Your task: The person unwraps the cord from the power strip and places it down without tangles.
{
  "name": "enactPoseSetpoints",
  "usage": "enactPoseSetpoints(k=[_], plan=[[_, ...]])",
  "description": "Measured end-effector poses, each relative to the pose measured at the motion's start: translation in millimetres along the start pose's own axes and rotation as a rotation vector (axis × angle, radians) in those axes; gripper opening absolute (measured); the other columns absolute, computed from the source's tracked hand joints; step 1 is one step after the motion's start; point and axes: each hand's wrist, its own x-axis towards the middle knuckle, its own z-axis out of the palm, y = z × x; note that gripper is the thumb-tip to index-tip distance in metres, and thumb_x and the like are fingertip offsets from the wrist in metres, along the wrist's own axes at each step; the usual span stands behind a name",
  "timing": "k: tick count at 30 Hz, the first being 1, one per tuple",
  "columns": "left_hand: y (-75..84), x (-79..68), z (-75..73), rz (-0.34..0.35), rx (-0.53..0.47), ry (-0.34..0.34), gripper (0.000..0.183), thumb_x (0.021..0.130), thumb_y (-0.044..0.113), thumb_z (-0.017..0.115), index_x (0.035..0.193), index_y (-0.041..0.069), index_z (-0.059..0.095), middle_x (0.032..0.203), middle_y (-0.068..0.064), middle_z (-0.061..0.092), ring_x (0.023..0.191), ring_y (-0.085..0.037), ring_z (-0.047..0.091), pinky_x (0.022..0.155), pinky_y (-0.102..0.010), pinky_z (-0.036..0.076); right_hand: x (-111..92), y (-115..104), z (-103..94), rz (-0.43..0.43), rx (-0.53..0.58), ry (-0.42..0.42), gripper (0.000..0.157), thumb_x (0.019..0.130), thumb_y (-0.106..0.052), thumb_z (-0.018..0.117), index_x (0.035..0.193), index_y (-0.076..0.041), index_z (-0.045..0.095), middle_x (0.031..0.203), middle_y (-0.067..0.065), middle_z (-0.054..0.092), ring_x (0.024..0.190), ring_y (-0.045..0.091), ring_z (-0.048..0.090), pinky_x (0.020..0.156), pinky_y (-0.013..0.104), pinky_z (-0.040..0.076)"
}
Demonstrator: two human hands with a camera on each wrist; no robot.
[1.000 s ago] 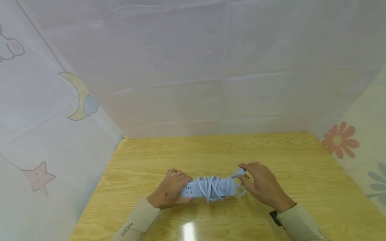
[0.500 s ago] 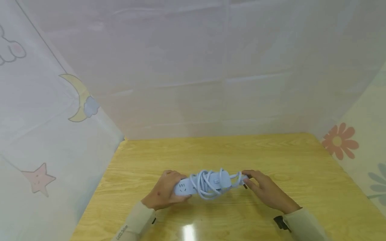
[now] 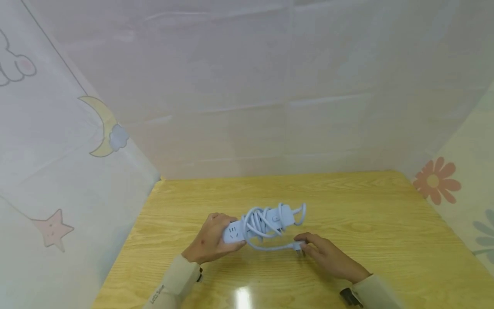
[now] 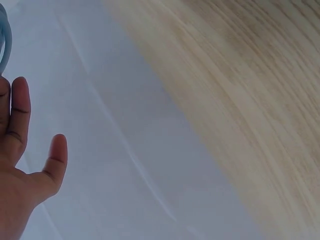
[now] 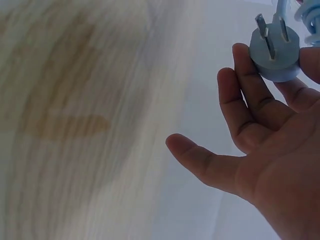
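A white power strip (image 3: 233, 232) is held up by its left end in my left hand (image 3: 210, 240), tilted with its right end higher. Its white cord (image 3: 259, 223) is wound in several loose turns around the strip's middle. From the underside of the coil a length of cord runs right to the plug (image 3: 297, 246). My right hand (image 3: 328, 255) pinches that plug between thumb and fingers. In the right wrist view the metal prongs of the plug (image 5: 274, 52) point toward the camera. The left wrist view catches only part of my left hand (image 4: 25, 165) and a bit of cord.
A wood-grain table (image 3: 185, 197) lies below both hands. Pale hanging sheets enclose it at the back and sides, printed with a moon (image 3: 101, 128), a star (image 3: 54, 229) and a red flower (image 3: 436, 180). A bright reflection shows near the table's front.
The plug has moved down and left from beside the strip's right end to below it, pulling out a length of cord. The strip's right end has risen.
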Motion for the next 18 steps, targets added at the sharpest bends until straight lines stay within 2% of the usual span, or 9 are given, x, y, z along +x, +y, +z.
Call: enactPoseSetpoints(k=[6,12,18], plan=[[1.4,2.8,-1.5,-0.005,-0.018,-0.007,0.041,0.08,0.036,0.081,0.112,0.015,0.067,0.096,0.011,0.069,0.083,-0.003,0.054,0.095,-0.046,0.04,0,3,10.6,-0.038,-0.027,-0.016,0.036,0.11,-0.02,0.041,0.132,0.005,0.054,0.133,0.02,0.059,0.119,0.033,0.057,0.094,0.044,0.051],[4.4,7.4,-6.4,-0.003,-0.008,-0.01,0.042,0.078,0.032,0.082,0.112,0.013,0.066,0.093,0.011,0.068,0.082,-0.003,0.054,0.096,-0.044,0.04,0,4,11.9,-0.052,0.046,-0.073,0.039,0.109,-0.019,0.042,0.135,0.01,0.048,0.131,0.026,0.057,0.119,0.044,0.055,0.093,0.054,0.049],[4.4,11.4,-14.9,-0.019,-0.018,-0.048,0.038,0.079,0.03,0.082,0.11,0.014,0.067,0.094,0.01,0.067,0.083,-0.005,0.055,0.097,-0.047,0.039,-1,-1,6.4,-0.037,0.032,-0.06,0.04,0.108,-0.021,0.046,0.136,0.007,0.049,0.127,0.021,0.06,0.116,0.042,0.057,0.09,0.052,0.052]])
